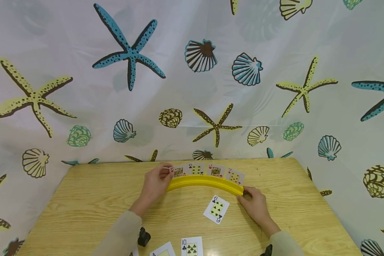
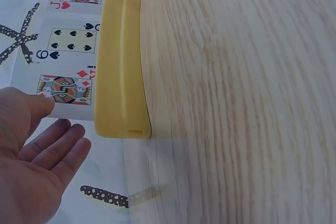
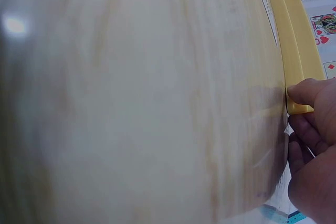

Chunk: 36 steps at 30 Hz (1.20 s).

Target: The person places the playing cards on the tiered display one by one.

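Note:
A curved yellow card holder point(image 1: 200, 180) stands on the table with playing cards upright in its slot. From left to right they are a king of diamonds point(image 2: 65, 90), a six of spades point(image 1: 196, 169), a jack of hearts point(image 1: 216, 171) and a seven of diamonds point(image 1: 234, 176). My left hand point(image 1: 157, 182) pinches the king by its outer edge, thumb across its face, at the holder's left end. With thumb and fingers, my right hand point(image 1: 254, 203) grips the holder's right end.
A six of clubs point(image 1: 216, 209) lies face up on the wooden table point(image 1: 92, 199), in front of the holder. Nearer me are a ten of clubs point(image 1: 192, 246) and another card point(image 1: 163, 250), cut off by the frame. A patterned cloth point(image 1: 179, 89) hangs behind the table and along its sides.

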Tool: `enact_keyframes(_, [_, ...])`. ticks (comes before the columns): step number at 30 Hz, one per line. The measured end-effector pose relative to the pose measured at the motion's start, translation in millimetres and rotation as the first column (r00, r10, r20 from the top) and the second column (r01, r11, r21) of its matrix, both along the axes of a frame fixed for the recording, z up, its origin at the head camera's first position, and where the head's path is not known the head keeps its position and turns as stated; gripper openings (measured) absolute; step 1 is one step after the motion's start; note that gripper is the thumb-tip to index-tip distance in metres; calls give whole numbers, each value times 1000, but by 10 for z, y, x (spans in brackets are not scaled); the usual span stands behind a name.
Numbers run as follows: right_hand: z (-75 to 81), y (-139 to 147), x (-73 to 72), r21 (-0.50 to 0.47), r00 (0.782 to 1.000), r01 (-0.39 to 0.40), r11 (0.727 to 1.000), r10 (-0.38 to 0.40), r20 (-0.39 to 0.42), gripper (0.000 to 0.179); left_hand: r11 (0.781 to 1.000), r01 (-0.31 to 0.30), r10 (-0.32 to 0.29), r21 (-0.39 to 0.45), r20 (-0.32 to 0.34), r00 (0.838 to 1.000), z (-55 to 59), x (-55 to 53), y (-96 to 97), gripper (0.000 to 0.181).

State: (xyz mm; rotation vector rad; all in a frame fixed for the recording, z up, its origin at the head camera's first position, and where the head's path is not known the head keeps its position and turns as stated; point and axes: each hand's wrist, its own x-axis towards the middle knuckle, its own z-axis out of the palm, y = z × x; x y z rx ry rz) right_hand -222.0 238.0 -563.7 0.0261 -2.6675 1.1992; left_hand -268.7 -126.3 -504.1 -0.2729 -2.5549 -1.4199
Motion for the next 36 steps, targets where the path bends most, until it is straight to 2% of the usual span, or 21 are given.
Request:
enact_keyframes(10, [12,-17,-12,-7,1000,-8,1000,8,7,36,997,-17,18,-72,15,1000,6,206,-304,34])
enact_keyframes(18, [15,-18,-30,-5,1000,-5,1000,5,13,36,981,-9,9,-193,1,1000,-28,539,-549,38])
enact_keyframes(25, [10,-12,-35,-7,1000,-4,1000,4,15,37,957,-1,24,-291,75,997,-45,823,-706,46])
enact_keyframes(29, [10,-14,-28,-10,1000,-7,1000,7,14,36,942,8,29,-336,104,994,-46,961,-789,50])
enact_keyframes(31, [12,-14,-28,-9,1000,-8,1000,8,15,36,934,14,22,-358,96,995,-73,1026,-845,52])
enact_keyframes(34, [25,-18,-29,-13,1000,-8,1000,9,25,35,921,32,25,-387,140,990,-113,1126,-927,59])
enact_keyframes(36, [34,-21,-29,-11,1000,-8,1000,8,22,35,915,43,39,-401,194,980,-142,1184,-967,63])
